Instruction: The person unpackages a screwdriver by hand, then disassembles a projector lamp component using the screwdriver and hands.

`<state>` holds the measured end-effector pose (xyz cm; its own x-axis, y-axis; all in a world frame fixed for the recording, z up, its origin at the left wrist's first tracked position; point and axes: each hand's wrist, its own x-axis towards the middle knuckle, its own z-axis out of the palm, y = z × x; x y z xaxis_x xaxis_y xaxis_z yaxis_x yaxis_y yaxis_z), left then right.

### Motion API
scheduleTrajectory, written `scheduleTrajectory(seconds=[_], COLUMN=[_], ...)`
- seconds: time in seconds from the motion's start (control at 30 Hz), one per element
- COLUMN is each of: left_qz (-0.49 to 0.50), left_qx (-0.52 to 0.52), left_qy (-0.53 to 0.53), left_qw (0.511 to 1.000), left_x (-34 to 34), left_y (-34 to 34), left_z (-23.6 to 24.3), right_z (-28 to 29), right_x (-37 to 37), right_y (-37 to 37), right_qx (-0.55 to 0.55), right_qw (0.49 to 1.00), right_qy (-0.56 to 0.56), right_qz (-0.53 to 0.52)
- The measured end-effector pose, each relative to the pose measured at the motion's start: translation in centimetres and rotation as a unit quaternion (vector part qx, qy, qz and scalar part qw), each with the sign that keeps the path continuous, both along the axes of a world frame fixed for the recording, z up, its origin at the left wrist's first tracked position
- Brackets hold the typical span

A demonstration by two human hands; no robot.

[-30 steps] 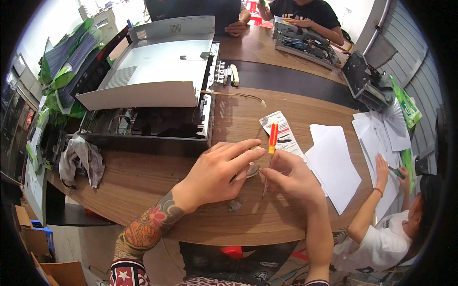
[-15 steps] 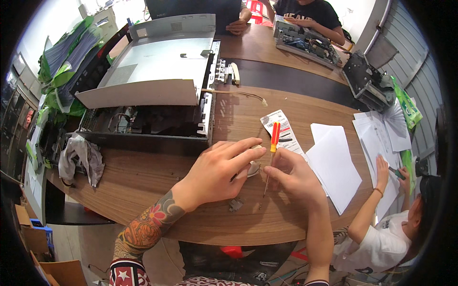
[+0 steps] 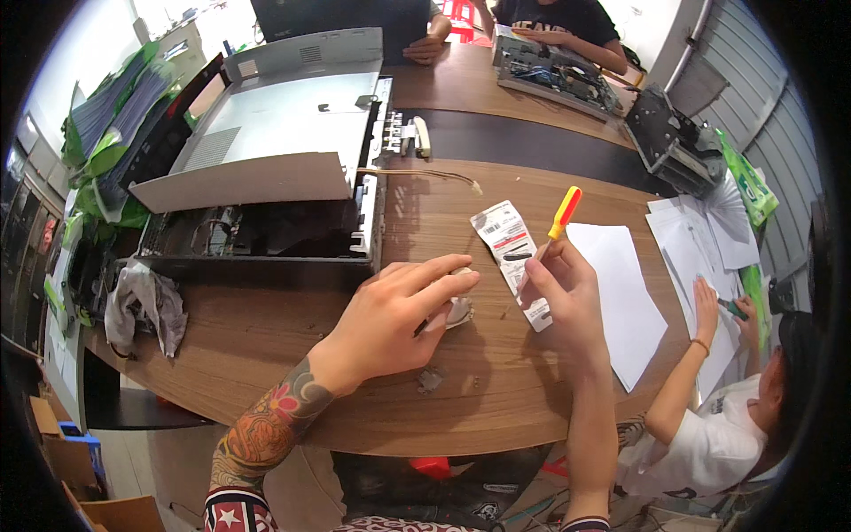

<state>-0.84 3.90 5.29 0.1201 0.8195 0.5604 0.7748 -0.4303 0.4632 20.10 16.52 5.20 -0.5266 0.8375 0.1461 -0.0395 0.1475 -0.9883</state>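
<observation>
A screwdriver [image 3: 567, 211] with a red-and-yellow handle points up and to the right from my right hand [image 3: 572, 288]; its shaft is mostly hidden by the fingers that close on it. My left hand [image 3: 399, 310] bends over a small pale part [image 3: 460, 311] just above the wooden table [image 3: 301, 395]. Its fingers are closed on that part, which is largely covered, so its kind does not show. Below the left hand lies a small grey metal piece [image 3: 430, 381]. Behind my right hand lies a printed card package [image 3: 511, 253].
An opened computer case [image 3: 266, 266] with its lifted metal cover [image 3: 275, 115] fills the left. White paper sheets [image 3: 620, 301] lie right. A grey cloth [image 3: 146, 306] hangs by the left edge. A co-worker [image 3: 709, 426] handles papers at right; others sit across, one by an opened device [image 3: 554, 75].
My right hand has lifted the screwdriver up and to the right, away from the left hand, tilting its handle rightward. The left hand stays over the pale part. The view has shifted slightly.
</observation>
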Motion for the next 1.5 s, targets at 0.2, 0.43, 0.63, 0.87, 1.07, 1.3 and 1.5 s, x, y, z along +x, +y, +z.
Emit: scheduleTrajectory(seconds=[0.2, 0.43, 0.63, 0.87, 1.07, 1.3, 1.5], left_qz=[0.001, 0.003, -0.002, -0.015, -0.018, -0.016, -0.003], left_qx=[-0.003, -0.012, 0.001, 0.081, 0.048, 0.016, 0.109], left_qy=[-0.016, -0.025, -0.132, -0.164, -0.138, -0.093, -0.105], left_qw=[1.0, 1.0, 0.991, 0.983, 0.989, 0.995, 0.988], left_x=[0.3, 0.2, 0.3, -0.4, -0.2, 0.6, 0.1], left_y=[0.3, 0.3, 0.2, -0.2, -0.6, -0.3, -0.7], left_z=[-0.1, -0.2, 0.7, 1.8, 1.9, 0.6, 1.7], right_z=[-0.8, -1.2, -1.9, -2.2, -2.0, -2.8, -2.7], right_x=[-0.5, -0.8, -1.3, -1.4, -1.4, -0.7, -0.6], right_y=[0.0, 0.0, -0.1, 0.2, 0.3, 1.3, 1.2], right_qx=[0.087, 0.258, 0.295, 0.325, 0.358, 0.346, 0.338], right_qw=[0.993, 0.952, 0.945, 0.935, 0.915, 0.914, 0.915], right_qy=[-0.025, -0.143, -0.113, -0.091, -0.064, -0.156, -0.16], right_qz=[-0.081, -0.08, -0.085, -0.104, -0.175, -0.141, -0.15])
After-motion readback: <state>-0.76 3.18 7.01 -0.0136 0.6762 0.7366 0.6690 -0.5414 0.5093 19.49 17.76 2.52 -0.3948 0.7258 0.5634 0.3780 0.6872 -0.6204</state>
